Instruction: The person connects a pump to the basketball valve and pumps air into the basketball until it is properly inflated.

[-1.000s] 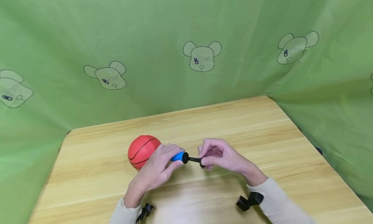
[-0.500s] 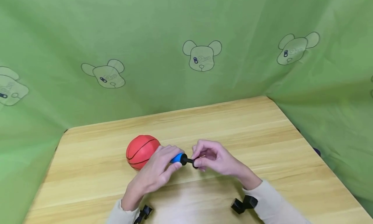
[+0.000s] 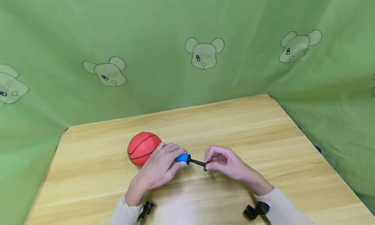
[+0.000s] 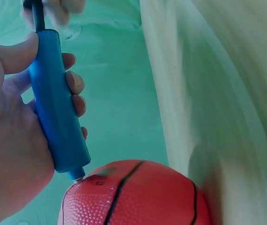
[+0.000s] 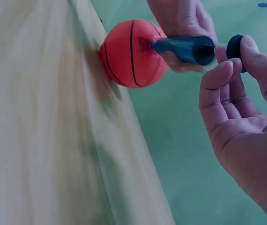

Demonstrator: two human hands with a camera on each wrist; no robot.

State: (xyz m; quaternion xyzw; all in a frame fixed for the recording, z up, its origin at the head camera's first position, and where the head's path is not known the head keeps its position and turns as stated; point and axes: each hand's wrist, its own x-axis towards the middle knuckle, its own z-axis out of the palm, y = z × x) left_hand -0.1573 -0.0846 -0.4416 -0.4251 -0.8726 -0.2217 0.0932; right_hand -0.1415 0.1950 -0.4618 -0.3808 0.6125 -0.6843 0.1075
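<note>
A blue hand pump (image 4: pixel 58 103) lies nearly level, its nozzle end meeting the side of a red basketball (image 3: pixel 143 148). My left hand (image 3: pixel 159 165) grips the pump barrel, thumb along one side and fingers wrapped round the other. With thumb and fingertips, my right hand (image 3: pixel 225 163) pinches the round black handle (image 5: pixel 235 52) at the end of the pump's rod. A length of black rod (image 3: pixel 197 162) shows between barrel and handle. In the left wrist view the nozzle touches the ball (image 4: pixel 138 197) beside a dark printed mark.
The wood-grain table (image 3: pixel 249 127) stretches out on all sides of the hands. Green cloth (image 3: pixel 158 56) printed with bear heads hangs behind and beside it. Black camera mounts (image 3: pixel 256 210) sit on both wrists.
My right hand first pushed the handle in toward the barrel, then drew it back out to the right, so more rod shows now. The left hand and ball stay nearly in place.
</note>
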